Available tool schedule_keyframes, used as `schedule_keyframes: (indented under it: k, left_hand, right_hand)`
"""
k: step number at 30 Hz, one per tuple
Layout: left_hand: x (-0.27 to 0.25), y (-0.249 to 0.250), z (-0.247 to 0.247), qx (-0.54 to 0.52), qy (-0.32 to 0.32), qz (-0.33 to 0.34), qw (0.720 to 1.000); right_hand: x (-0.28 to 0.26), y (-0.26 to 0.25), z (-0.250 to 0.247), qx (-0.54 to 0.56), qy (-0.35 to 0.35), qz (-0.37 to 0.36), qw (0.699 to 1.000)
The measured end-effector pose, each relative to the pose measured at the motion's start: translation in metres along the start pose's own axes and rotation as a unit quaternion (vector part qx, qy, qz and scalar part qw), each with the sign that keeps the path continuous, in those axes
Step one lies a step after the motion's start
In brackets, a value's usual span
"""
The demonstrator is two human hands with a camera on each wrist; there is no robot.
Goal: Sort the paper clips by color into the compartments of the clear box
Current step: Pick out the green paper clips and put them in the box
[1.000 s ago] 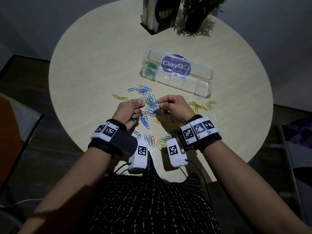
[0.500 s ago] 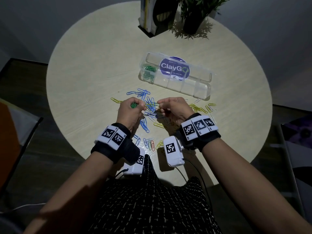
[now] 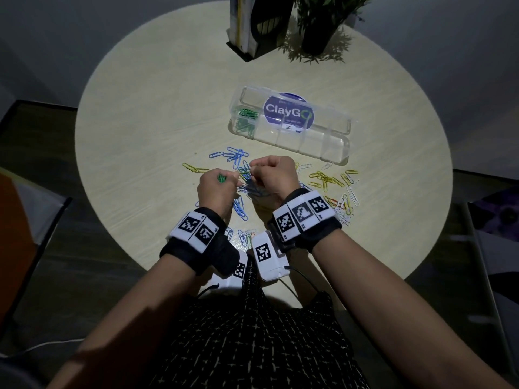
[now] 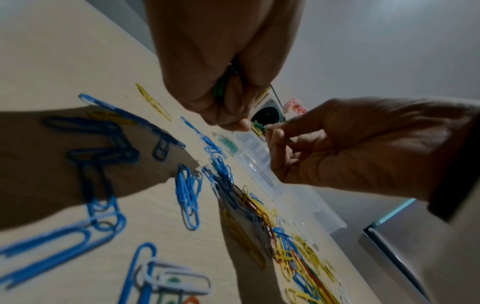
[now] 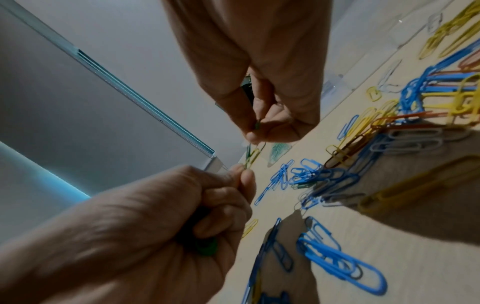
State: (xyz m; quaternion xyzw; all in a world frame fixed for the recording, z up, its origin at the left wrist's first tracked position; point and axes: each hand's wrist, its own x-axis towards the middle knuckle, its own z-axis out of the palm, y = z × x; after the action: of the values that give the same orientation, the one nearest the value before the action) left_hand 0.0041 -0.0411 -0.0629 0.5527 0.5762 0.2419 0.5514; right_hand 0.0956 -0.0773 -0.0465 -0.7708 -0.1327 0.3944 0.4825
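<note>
My left hand (image 3: 224, 178) is curled round a bunch of green paper clips (image 3: 222, 178) that show in its fist (image 5: 206, 246). Its fingertips (image 4: 241, 125) also pinch one end of a linked yellow and green clip pair (image 4: 258, 128). My right hand (image 3: 258, 167) pinches the other end (image 5: 252, 156), just above the loose pile of clips (image 3: 241, 167). The clear box (image 3: 334, 147) lies open beyond the hands. Green clips (image 3: 247, 120) fill its leftmost compartment; its other compartments look bare.
Blue clips (image 3: 238, 209) lie under and between my wrists. Yellow, white and red clips (image 3: 334, 183) spread to the right of my right hand. A book holder (image 3: 252, 26) and a potted plant (image 3: 320, 26) stand at the round table's (image 3: 140, 122) far edge.
My left hand has turned so the green clips in its fist show. My right hand has shifted left, closer to the left hand. Both still pinch the linked clips.
</note>
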Motion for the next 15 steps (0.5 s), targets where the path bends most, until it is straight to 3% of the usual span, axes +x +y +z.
schedule_keyframes:
  k: [4,8,10,12,14,15]
  left_hand:
    - [-0.003,-0.001,0.002,0.096,0.018,0.048,0.994]
    - [-0.005,-0.003,0.005,0.098,0.007,0.059,0.993]
    - [-0.003,-0.007,0.005,0.029,-0.021,0.030,0.999]
    - [0.003,-0.011,0.002,-0.069,-0.047,-0.031,0.996]
    - [0.010,-0.012,-0.004,-0.172,-0.078,-0.118,0.975]
    - [0.012,-0.010,-0.007,-0.242,-0.095,-0.166,0.951]
  right_hand:
    - [-0.002,-0.002,0.004,0.067,-0.005,0.065,0.996]
    - [-0.008,-0.010,0.007,0.141,-0.025,0.098,0.985]
    - [-0.005,-0.012,0.006,0.114,-0.012,0.053,0.992]
    - [-0.002,-0.013,0.002,0.017,0.002,-0.023,1.000]
    - [-0.005,-0.016,-0.002,-0.071,0.007,-0.088,0.994]
    - [-0.008,-0.016,-0.003,-0.106,0.007,-0.119,0.987]
